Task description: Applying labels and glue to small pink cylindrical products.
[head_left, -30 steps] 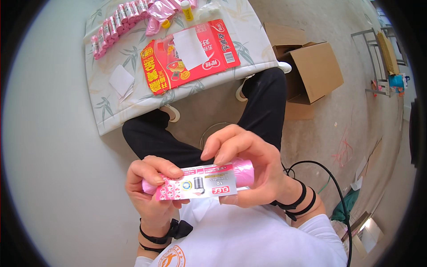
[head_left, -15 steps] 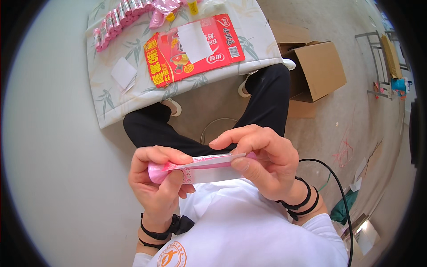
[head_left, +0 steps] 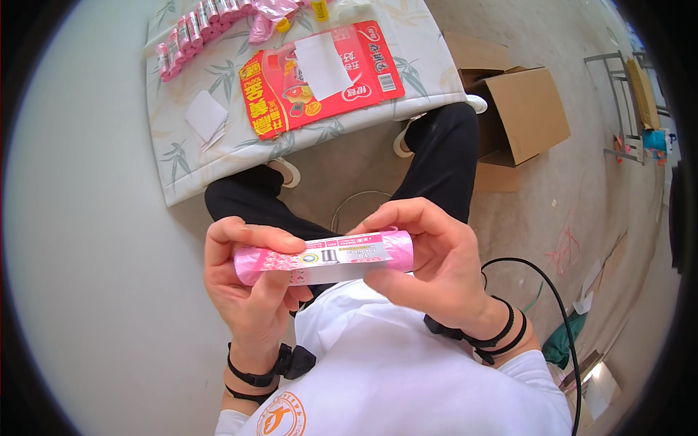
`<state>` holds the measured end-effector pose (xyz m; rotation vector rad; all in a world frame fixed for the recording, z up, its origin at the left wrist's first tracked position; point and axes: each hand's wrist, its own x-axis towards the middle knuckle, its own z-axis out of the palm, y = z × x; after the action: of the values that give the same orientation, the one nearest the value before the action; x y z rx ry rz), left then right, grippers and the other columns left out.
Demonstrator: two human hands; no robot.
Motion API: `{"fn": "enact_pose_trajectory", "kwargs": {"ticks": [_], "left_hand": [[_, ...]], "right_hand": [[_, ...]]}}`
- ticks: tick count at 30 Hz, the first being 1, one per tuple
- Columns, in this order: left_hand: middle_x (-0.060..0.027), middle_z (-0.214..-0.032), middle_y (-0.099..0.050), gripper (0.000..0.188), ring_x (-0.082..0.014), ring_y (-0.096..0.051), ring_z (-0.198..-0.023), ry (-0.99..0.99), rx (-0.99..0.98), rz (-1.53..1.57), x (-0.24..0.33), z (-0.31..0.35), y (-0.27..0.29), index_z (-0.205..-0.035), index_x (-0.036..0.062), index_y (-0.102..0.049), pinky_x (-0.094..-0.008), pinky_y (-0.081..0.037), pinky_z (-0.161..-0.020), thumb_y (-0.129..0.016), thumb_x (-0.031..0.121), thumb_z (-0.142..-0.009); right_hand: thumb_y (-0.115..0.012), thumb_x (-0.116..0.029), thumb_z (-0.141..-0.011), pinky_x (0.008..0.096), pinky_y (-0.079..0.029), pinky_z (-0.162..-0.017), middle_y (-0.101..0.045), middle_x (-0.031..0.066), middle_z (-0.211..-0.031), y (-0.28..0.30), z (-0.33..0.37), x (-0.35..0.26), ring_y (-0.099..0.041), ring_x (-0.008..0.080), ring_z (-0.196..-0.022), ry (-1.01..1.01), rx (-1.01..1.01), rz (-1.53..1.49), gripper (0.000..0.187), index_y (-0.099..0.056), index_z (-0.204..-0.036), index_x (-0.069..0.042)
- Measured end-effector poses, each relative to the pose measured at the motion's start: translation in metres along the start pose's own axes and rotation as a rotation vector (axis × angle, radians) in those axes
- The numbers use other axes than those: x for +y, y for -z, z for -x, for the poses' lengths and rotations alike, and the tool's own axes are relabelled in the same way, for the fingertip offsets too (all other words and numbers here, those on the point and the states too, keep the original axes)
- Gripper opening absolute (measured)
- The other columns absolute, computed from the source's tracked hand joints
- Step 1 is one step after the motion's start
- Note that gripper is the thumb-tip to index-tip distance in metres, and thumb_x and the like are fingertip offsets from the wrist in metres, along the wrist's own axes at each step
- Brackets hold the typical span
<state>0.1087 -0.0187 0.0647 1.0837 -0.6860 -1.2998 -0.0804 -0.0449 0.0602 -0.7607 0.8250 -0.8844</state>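
Above my lap I hold a pink roll of plastic bags (head_left: 398, 249) lying crosswise between both hands. Around it runs a printed paper label (head_left: 356, 251), its picture side facing up and a plain pale strip showing along the near side. My left hand (head_left: 240, 291) grips the left end, fingers on top and thumb on the near side. At the other end, my right hand (head_left: 440, 269) curls round the roll, with its thumb along the near lower edge of the label. Some right fingertips are hidden behind the roll.
Ahead stands a table with a leaf-patterned cloth (head_left: 171, 134). On it are a red cardboard sheet (head_left: 269, 98) bearing white paper (head_left: 323, 73), a small paper stack (head_left: 206, 115), several pink rolls (head_left: 193, 33), a yellow glue stick (head_left: 320, 10) and a yellow cap (head_left: 283, 25). An open carton (head_left: 527, 116) stands right.
The label's raised far edge now lies flat against the roll, and its printed side has turned upward. My right fingers have moved from the label's edge to around the roll's right end.
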Motion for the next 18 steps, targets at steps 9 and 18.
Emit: {"fn": "enact_pose_trajectory", "kwargs": {"ticks": [9, 18], "left_hand": [[-0.0174, -0.092, -0.063, 0.031, -0.0106, -0.061, -0.065, 0.072, -0.003, 0.011, -0.009, 0.005, -0.002, -0.109, 0.0037, -0.042, -0.0159, -0.05, -0.048, -0.059, 0.001, -0.082], [-0.0179, -0.099, -0.062, 0.03, -0.0118, -0.06, -0.07, 0.198, -0.005, 0.073, -0.005, 0.004, -0.003, -0.11, 0.0043, -0.043, -0.0189, -0.049, -0.052, -0.058, 0.002, -0.084]], "right_hand": [[-0.069, 0.002, -0.075, 0.0223, -0.048, -0.07, -0.058, 0.0062, -0.088, -0.004, 0.0, 0.008, -0.057, 0.0076, -0.08, 0.0, 0.139, -0.026, 0.024, -0.051, -0.091, 0.001], [-0.067, 0.002, -0.077, 0.0208, -0.047, -0.067, -0.057, 0.0051, -0.086, -0.001, -0.001, 0.01, -0.055, 0.0065, -0.077, -0.064, 0.187, -0.108, 0.021, -0.052, -0.09, 0.0]]}}
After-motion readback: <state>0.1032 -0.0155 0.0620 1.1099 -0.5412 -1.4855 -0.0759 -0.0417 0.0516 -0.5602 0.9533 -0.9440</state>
